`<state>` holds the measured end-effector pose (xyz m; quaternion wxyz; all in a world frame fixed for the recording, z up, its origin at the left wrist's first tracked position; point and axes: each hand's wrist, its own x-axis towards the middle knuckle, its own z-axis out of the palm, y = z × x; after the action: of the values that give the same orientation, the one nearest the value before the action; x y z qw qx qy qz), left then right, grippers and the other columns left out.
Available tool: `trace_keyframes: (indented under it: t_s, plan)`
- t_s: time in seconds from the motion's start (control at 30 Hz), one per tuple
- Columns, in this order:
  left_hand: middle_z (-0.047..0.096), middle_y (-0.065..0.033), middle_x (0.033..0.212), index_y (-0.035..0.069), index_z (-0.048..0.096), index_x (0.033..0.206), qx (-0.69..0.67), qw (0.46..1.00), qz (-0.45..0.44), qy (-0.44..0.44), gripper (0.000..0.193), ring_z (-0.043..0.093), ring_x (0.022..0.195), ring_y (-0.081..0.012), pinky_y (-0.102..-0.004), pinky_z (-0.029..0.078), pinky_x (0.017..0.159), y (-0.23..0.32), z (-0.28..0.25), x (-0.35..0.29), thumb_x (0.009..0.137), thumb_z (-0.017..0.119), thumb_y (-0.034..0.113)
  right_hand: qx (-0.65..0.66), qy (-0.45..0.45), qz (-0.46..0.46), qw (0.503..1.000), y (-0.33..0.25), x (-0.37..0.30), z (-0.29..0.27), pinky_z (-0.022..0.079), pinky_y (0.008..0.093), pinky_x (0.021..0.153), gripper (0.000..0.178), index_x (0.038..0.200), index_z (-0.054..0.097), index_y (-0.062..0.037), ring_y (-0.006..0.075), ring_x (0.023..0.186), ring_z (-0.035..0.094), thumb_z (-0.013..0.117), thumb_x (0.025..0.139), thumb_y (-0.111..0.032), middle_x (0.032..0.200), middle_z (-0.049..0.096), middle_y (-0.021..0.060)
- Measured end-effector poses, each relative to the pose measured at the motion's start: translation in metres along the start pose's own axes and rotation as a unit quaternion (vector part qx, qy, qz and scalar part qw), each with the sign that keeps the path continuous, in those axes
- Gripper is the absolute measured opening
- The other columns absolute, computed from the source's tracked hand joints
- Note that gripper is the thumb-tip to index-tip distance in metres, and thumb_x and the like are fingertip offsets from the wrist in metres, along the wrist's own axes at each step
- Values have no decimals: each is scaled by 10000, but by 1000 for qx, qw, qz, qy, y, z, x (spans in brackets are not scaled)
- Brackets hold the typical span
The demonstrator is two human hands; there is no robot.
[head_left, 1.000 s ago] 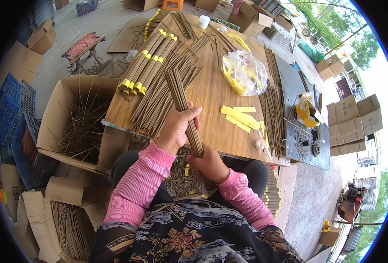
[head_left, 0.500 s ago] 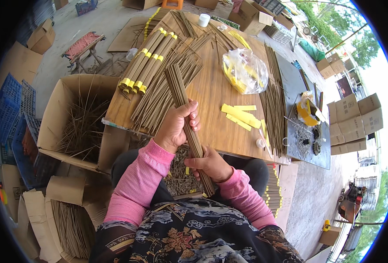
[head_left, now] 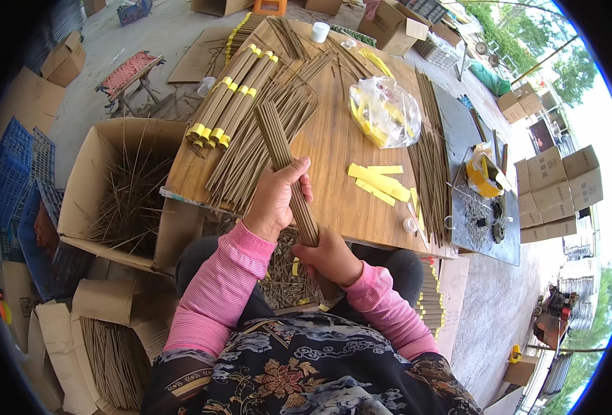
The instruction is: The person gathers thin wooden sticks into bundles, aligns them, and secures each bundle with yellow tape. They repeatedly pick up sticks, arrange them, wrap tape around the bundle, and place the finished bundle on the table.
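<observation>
A bundle of thin brown sticks [head_left: 276, 135] slants between my two hands, its far end over the table and its near end close to my lap. My left hand [head_left: 275, 199] is wrapped round its middle. Lower down, my right hand [head_left: 331, 257] grips the same bundle near its lower end. Loose brown sticks [head_left: 247, 149] lie spread on the wooden table [head_left: 333, 166] just beyond my left hand. Finished-looking bundles with yellow bands [head_left: 233, 97] are stacked to the left of them. Yellow paper strips [head_left: 380, 185] rest on the table to the right.
A clear plastic bag [head_left: 385, 112] with yellow strips sits on the table. Farther right, a dark board [head_left: 463, 214] carries a cut yellow container [head_left: 483, 176]. An open cardboard box [head_left: 78, 187] of broken sticks stands at the left, another box [head_left: 105, 294] holding sticks below it.
Both hands keep their hold on the bundle. Its upper end has shifted slightly left, and my right hand has turned a little around the lower part.
</observation>
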<state>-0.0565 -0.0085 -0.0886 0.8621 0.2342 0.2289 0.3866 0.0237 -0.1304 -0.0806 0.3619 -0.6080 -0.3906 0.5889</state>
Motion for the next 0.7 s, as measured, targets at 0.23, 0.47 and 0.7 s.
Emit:
trace_keyframes:
  t_s: [0.23,0.47,0.7]
  plan:
    - [489,-5,595,96,495,727,24,1000,5,15,238,472,470,-113,-254,412,442,-6,-2,-3,784,674,243,-109,64,-60,990,6,4,-1,429,275,441,342,918,457,37,148,500,547,630,806,-235,595,516,64]
    - [481,-25,588,75,485,758,-9,999,8,52,237,476,476,-134,-261,426,440,-1,-4,0,784,676,213,-313,223,-174,907,-10,-2,-7,467,333,609,307,858,598,-11,284,693,595,666,749,-290,792,596,137]
    - [501,-36,601,71,491,788,-19,998,22,51,246,495,493,-152,-289,441,461,0,-6,2,777,683,223,-408,245,-169,863,-30,-3,-1,458,344,578,251,788,582,-7,287,682,588,674,723,-232,761,591,145]
